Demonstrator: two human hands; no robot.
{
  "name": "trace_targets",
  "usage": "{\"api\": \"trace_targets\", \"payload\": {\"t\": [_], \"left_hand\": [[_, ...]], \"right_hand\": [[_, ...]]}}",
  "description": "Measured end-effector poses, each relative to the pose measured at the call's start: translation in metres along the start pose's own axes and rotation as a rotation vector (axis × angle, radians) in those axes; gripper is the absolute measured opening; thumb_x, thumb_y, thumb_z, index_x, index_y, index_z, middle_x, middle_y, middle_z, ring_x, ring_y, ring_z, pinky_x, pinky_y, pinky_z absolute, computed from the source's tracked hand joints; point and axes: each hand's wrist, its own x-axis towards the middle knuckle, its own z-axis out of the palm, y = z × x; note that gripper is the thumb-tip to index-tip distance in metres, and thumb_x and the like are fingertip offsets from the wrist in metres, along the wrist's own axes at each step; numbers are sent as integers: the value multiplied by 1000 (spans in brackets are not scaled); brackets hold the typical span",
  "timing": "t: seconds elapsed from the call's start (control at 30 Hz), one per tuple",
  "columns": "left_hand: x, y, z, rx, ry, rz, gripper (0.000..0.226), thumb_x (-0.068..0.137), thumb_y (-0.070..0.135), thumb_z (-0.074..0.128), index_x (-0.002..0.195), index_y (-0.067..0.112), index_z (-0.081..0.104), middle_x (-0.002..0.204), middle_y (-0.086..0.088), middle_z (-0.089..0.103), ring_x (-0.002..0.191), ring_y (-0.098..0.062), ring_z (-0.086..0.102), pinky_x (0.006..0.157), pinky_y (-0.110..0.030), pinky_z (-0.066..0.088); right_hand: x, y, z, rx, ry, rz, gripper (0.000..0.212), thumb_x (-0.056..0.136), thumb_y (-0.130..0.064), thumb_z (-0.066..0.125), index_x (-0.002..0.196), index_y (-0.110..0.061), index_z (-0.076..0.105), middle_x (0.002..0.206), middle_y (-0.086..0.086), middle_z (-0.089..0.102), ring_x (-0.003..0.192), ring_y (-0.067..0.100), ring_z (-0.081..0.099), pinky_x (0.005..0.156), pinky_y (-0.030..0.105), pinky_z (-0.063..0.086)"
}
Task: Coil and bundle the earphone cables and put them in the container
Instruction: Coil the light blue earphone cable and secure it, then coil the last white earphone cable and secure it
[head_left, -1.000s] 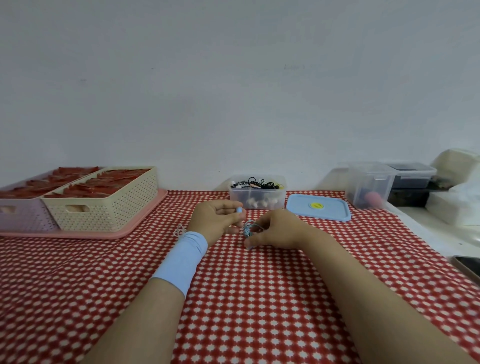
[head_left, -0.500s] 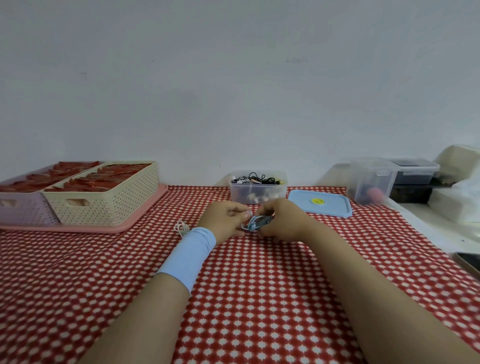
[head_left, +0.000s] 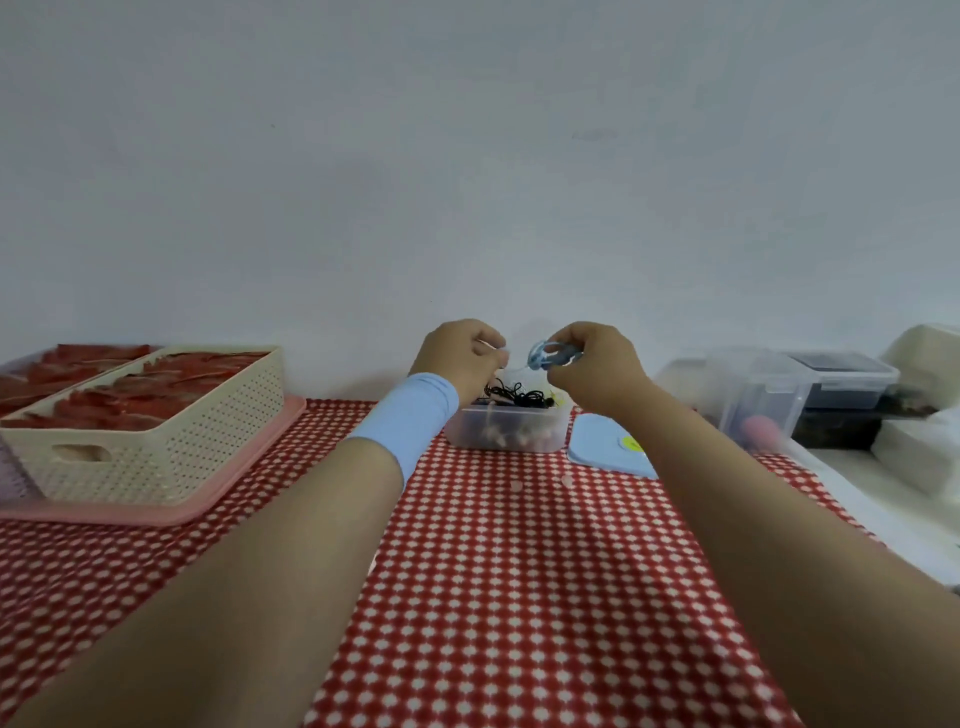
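Both hands are raised above the clear plastic container (head_left: 506, 428), which stands on the red checked tablecloth and holds black and pale earphone cables. My right hand (head_left: 597, 366) pinches a small coiled blue earphone cable (head_left: 545, 356) over the container. My left hand (head_left: 462, 358), with a light blue wristband, has curled fingers pinching a thin pale strand that runs to the coil. The container's blue lid (head_left: 610, 447) lies just to its right.
A cream basket (head_left: 156, 447) with red items sits on a pink tray (head_left: 218, 493) at the left. Clear storage boxes (head_left: 769, 400) and white boxes (head_left: 919, 447) stand at the right, beyond the tablecloth's edge.
Both hands rose from just above the tablecloth and moved forward to hover over the container, carrying the blue coil. The view has tilted and come closer.
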Motion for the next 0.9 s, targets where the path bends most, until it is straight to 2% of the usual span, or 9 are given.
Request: {"api": "trace_targets", "payload": {"t": [0.1,0.17,0.3,0.4,0.5,0.6,0.67,0.8,0.9], "left_hand": [[22,-5,1,291,-40,31,13,90,30,64,102,29,69,93,10,68,90,-13,65,86,-32,53],[32,-13,0,411,-61,22,13,92,31,63,104,31,68,102,9,68,95,-16,64,88,-35,53],[42,-39,-4,542,-134,-1,17,95,29,60,107,26,71,113,4,69,104,-20,64,91,-37,52],[44,-54,-7,539,-189,12,26,100,24,50,115,19,71,122,0,67,112,-21,61,93,-31,45],[43,-60,-8,471,-150,53,34,104,24,41,128,17,64,134,-1,61,122,-20,55,99,-28,38],[38,-60,-3,505,-271,64,38,105,29,37,137,21,56,141,-2,56,128,-20,50,105,-30,35],[33,-58,1,542,-365,43,41,106,31,36,143,23,50,145,-4,52,131,-22,48,107,-32,34],[29,-57,1,540,-409,47,46,107,34,31,152,26,34,158,-2,36,143,-21,35,115,-33,25],[29,-55,2,542,-411,46,49,107,33,32,154,23,28,161,-2,27,146,-20,29,117,-34,22]], "right_hand": [[25,0,10,-93,-45,-42,33,82,-6,68,115,-14,69,98,2,61,83,17,54,57,15,37],[37,1,23,-103,-78,-46,38,84,-7,68,121,-15,66,103,1,61,89,16,55,67,18,40],[51,7,51,-152,-201,-75,43,92,-16,65,134,-13,60,117,6,70,97,16,60,81,19,40],[56,13,60,-175,-232,-69,44,93,-16,68,136,-13,61,129,5,65,114,20,61,93,23,43],[58,14,64,-290,-217,-132,30,99,-24,58,127,-18,68,126,4,62,114,25,58,98,37,47],[55,12,66,-552,-347,-136,32,101,-30,39,98,-19,69,101,4,62,100,27,53,85,39,39],[52,12,66,-635,-377,-101,32,99,-29,35,84,-19,62,89,2,54,97,26,46,86,41,32],[50,12,62,-623,-371,-78,32,103,-31,31,103,-19,61,110,8,51,115,29,45,98,44,32],[49,14,59,-523,-364,-106,41,103,-23,33,138,-19,55,141,10,50,128,32,44,107,46,35]]}}
